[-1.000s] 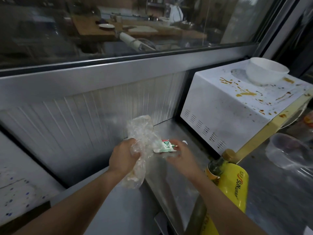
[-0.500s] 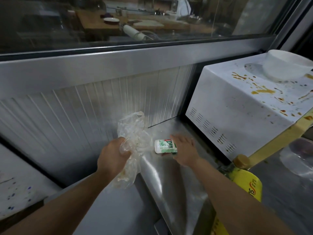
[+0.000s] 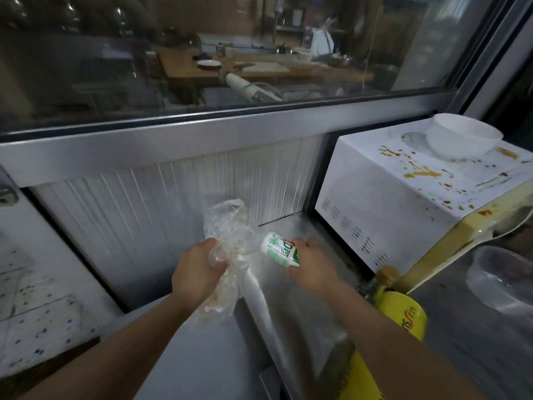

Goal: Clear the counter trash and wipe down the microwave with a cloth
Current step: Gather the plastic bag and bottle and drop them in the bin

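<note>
Here, at the far left, a speckled white surface (image 3: 37, 327) ends at a dark gap, and the steel counter (image 3: 202, 356) begins beside it, backed by a ribbed metal wall (image 3: 173, 203) under a window ledge. The counter runs as a narrow lane between that wall and the microwave (image 3: 403, 203), with bare steel in front of both hands.

The left hand (image 3: 196, 272) is fisted around a crumpled clear plastic bag (image 3: 227, 241); the bag stands up above the fist and hangs below it, smeared with yellowish residue near its lower end. Just right of it, the right hand (image 3: 311, 264) is closed on 1 small white and green packet (image 3: 278, 249) with red lettering, held above the counter. Its long axis tilts from the hand up and left, its free end pointing at the bag and almost touching it.

Further right, the microwave top is spattered with brown sauce and carries 1 white bowl (image 3: 461, 140). A yellow bottle (image 3: 395, 319) stands at the microwave's front corner, close beside the right forearm.
</note>
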### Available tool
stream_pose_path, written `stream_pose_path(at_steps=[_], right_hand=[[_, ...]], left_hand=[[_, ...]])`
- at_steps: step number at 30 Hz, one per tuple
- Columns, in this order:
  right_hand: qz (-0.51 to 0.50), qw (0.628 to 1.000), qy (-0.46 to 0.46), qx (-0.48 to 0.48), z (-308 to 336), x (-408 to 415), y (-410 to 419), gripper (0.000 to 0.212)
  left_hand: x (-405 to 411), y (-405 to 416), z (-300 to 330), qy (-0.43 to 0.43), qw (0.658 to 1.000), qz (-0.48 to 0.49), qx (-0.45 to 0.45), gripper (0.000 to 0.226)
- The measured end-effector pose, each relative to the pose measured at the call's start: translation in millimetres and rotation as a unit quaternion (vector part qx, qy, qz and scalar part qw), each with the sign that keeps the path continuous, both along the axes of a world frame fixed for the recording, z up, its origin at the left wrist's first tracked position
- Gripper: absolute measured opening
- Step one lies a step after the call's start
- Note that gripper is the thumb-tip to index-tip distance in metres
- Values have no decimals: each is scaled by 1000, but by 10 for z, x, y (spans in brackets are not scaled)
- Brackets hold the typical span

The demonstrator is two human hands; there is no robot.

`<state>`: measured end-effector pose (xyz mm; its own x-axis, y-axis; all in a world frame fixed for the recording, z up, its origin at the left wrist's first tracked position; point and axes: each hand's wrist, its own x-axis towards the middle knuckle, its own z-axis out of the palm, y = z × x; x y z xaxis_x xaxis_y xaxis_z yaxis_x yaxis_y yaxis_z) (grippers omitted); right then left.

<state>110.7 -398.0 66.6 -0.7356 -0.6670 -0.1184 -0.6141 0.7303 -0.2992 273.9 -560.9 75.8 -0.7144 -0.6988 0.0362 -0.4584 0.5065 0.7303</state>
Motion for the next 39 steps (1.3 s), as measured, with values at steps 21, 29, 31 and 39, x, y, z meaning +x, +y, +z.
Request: stream_pose_path(at_steps=[21,29,31,39], right_hand=[[-211,969,83,-95,1227,1993,1319,66],[-340,927,96,-123,1398,2890,2227,56],[-366,916,105,-130,1425,3082,2504,56],[-476,855,141,-148,1538,3886,3799,61]], left_hand=[[1014,791,933,86,980,-180,-24,28],[1340,1641,1189,81,953,-291,-24,24],[1396,1940,1252,82,942,-325,-14,26],[1576,3368,1377,80,885,-458,-30,14]])
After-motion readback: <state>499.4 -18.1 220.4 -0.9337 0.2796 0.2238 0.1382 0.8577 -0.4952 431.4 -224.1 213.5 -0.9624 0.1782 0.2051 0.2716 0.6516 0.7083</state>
